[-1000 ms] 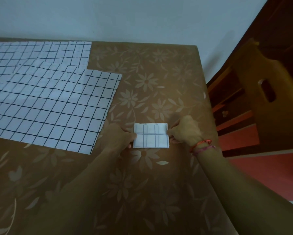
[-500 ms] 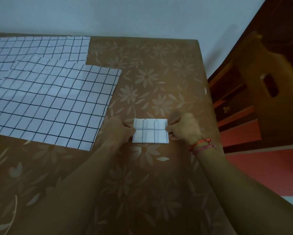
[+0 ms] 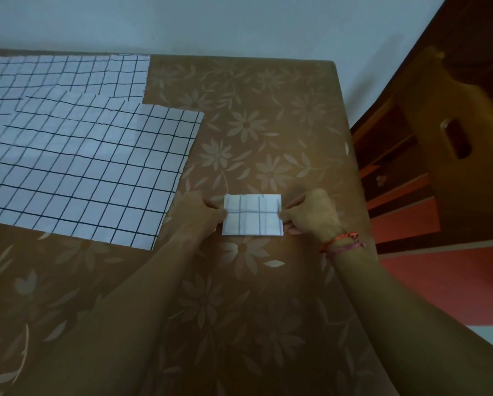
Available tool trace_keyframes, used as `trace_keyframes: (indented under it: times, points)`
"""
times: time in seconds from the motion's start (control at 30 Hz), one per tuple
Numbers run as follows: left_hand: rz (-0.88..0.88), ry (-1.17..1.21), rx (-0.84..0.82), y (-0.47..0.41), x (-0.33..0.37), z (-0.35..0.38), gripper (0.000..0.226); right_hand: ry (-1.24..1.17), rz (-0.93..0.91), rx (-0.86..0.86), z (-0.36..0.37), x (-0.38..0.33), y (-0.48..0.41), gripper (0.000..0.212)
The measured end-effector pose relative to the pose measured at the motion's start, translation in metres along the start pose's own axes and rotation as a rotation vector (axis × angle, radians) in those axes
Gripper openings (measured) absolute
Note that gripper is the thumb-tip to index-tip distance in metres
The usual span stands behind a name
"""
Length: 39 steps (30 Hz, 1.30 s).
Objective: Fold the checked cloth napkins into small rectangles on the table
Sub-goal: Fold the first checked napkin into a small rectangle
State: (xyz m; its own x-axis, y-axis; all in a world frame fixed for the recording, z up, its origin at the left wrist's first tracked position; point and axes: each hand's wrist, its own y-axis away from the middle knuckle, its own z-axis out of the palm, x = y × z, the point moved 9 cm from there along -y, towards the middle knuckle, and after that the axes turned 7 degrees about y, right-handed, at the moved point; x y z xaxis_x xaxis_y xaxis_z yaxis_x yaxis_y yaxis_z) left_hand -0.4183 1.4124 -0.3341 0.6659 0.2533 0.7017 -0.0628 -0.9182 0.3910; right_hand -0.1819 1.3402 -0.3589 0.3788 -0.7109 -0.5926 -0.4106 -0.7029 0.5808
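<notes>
**1 head-worn view, angled down**

1 camera, worn on the head, looks forward and down, close over the table. The wall fills 12 o'clock, and a wooden chair sits at 3 o'clock.

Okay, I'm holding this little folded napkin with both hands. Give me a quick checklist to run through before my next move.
1. The folded napkin is a small rectangle with even edges: ok.
2. Grip: the left hand pinches its left edge and the right hand pinches its right edge: ok.
3. The folded napkin lies flat on the table: cannot tell; it may be slightly lifted.
4. The next unfolded napkin is spread flat to the left: ok.
5. The inner layers of the fold are lined up: cannot tell, hidden.
</notes>
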Motion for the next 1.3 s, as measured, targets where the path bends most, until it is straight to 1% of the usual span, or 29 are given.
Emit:
trace_keyframes:
  times: [0.27, 0.7, 0.83, 1.03, 1.1, 1.2, 1.3]
  points:
    - [-0.011, 0.003, 0.029, -0.001, -0.008, -0.002, 0.010, 0.039, -0.014, 0.029, -0.002, -0.002, 0.004, 0.001]
    - [0.009, -0.004, 0.039, 0.003, -0.005, -0.003, 0.008, 0.036, 0.009, 0.040, -0.003, -0.001, 0.007, 0.005]
    - [0.014, 0.008, 0.040, 0.003, -0.004, -0.003, 0.007, 0.039, 0.006, 0.035, -0.004, -0.003, 0.009, 0.002]
    - [0.033, 0.000, 0.033, 0.004, -0.002, -0.003, 0.007, 0.040, 0.004, 0.024, -0.004, -0.006, 0.014, 0.013]
    - [0.033, 0.022, 0.033, 0.004, -0.002, -0.004, 0.009, 0.035, 0.007, 0.024, -0.005, -0.007, 0.016, 0.013]
    - [0.031, 0.020, 0.047, 0.010, -0.004, -0.013, 0.011, 0.034, 0.017, 0.032, -0.010, -0.008, 0.026, 0.007]
    - [0.071, 0.060, 0.041, 0.024, 0.002, -0.027, 0.017, 0.087, -0.027, 0.058, -0.020, -0.013, 0.043, 0.015]
